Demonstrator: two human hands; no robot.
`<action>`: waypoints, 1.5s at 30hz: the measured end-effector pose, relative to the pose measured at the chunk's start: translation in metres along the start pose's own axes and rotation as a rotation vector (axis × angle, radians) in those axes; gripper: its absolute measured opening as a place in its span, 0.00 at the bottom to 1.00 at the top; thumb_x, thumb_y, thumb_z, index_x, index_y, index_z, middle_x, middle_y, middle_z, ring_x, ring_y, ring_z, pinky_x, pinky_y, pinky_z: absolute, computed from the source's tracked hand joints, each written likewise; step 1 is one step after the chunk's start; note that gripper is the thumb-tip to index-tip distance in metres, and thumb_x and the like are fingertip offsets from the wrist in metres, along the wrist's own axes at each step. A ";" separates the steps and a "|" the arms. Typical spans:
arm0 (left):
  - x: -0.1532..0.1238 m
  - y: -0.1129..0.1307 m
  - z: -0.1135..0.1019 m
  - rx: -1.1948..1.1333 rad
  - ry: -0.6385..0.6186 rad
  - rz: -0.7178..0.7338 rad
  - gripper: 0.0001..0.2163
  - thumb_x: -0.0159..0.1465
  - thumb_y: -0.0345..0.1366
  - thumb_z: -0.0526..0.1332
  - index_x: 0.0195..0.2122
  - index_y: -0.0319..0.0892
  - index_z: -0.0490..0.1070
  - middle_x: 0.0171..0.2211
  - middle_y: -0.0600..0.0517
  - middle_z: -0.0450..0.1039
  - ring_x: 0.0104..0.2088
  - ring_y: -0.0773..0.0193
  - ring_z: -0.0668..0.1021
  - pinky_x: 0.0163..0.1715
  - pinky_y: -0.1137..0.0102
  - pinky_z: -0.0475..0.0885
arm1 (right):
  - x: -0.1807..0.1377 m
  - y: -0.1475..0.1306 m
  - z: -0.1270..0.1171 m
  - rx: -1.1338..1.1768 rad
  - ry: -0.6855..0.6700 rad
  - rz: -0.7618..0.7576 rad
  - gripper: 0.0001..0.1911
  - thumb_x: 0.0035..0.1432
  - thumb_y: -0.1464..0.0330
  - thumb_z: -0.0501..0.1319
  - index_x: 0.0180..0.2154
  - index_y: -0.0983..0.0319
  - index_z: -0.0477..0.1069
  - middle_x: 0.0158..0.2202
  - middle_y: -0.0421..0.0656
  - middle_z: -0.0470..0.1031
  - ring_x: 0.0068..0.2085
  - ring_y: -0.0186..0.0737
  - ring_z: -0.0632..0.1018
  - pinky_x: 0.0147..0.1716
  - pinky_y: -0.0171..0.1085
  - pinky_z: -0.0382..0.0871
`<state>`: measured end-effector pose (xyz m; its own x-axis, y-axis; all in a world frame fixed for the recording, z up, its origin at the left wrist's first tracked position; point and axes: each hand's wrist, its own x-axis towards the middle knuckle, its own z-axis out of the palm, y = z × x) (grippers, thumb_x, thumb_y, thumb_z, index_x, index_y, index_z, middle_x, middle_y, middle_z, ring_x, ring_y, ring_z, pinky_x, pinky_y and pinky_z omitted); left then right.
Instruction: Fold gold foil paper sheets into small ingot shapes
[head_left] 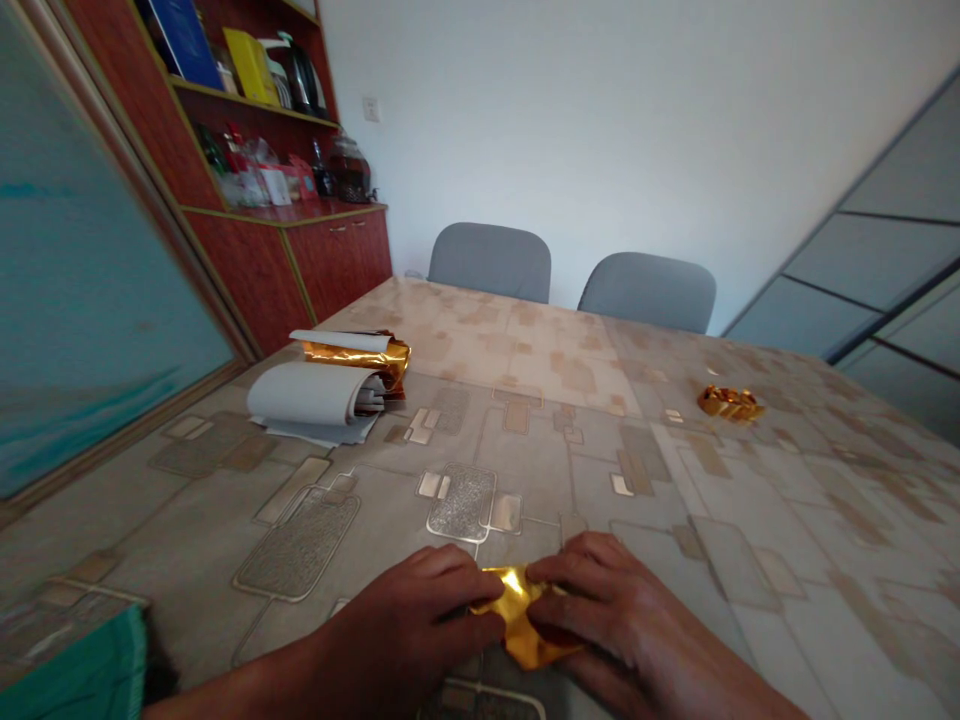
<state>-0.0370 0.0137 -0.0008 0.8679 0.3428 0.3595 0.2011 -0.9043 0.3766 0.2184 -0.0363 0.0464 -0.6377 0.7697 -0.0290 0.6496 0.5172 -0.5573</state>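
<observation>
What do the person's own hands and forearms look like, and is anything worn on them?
The left hand and right hand are bare, with no gloves, rings or watch showing, and no sleeve shows on the forearms. Teal fabric lies at lower left; whether it is clothing cannot be told.

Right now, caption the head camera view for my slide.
Left hand and right hand press gold foil on a patterned table.

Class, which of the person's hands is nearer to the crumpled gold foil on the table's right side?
Right: the right hand is closer, the crumpled gold foil lying ahead and to its right; the left hand lies farther off.
</observation>
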 end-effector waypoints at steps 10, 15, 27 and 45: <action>0.002 -0.001 -0.003 -0.167 -0.024 -0.097 0.14 0.69 0.22 0.52 0.48 0.45 0.72 0.46 0.52 0.79 0.42 0.60 0.77 0.44 0.68 0.72 | 0.009 -0.007 0.007 -0.083 0.019 0.111 0.02 0.68 0.69 0.63 0.42 0.57 0.75 0.41 0.39 0.77 0.44 0.42 0.74 0.47 0.44 0.64; 0.000 -0.002 -0.004 -0.292 -0.008 -0.143 0.14 0.69 0.23 0.53 0.49 0.46 0.71 0.45 0.52 0.78 0.43 0.62 0.77 0.46 0.69 0.72 | 0.006 0.000 0.010 0.014 0.092 0.106 0.06 0.69 0.71 0.62 0.44 0.54 0.75 0.41 0.37 0.76 0.45 0.40 0.75 0.49 0.43 0.62; 0.006 0.000 0.009 -0.056 0.049 -0.133 0.14 0.73 0.49 0.55 0.39 0.43 0.70 0.39 0.51 0.77 0.36 0.59 0.76 0.37 0.67 0.68 | 0.004 -0.007 -0.001 -0.015 0.109 0.062 0.05 0.67 0.72 0.63 0.39 0.56 0.73 0.40 0.36 0.78 0.42 0.39 0.76 0.46 0.42 0.62; 0.008 0.003 0.003 -0.164 0.064 -0.293 0.03 0.69 0.36 0.59 0.39 0.43 0.68 0.34 0.53 0.76 0.32 0.61 0.75 0.32 0.71 0.68 | 0.008 0.015 0.027 0.145 0.255 0.263 0.10 0.68 0.69 0.58 0.34 0.60 0.76 0.31 0.41 0.79 0.33 0.40 0.77 0.34 0.38 0.67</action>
<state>-0.0276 0.0130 0.0007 0.7527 0.6021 0.2664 0.3579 -0.7138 0.6020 0.2120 -0.0319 0.0155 -0.3220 0.9467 0.0098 0.7003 0.2452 -0.6705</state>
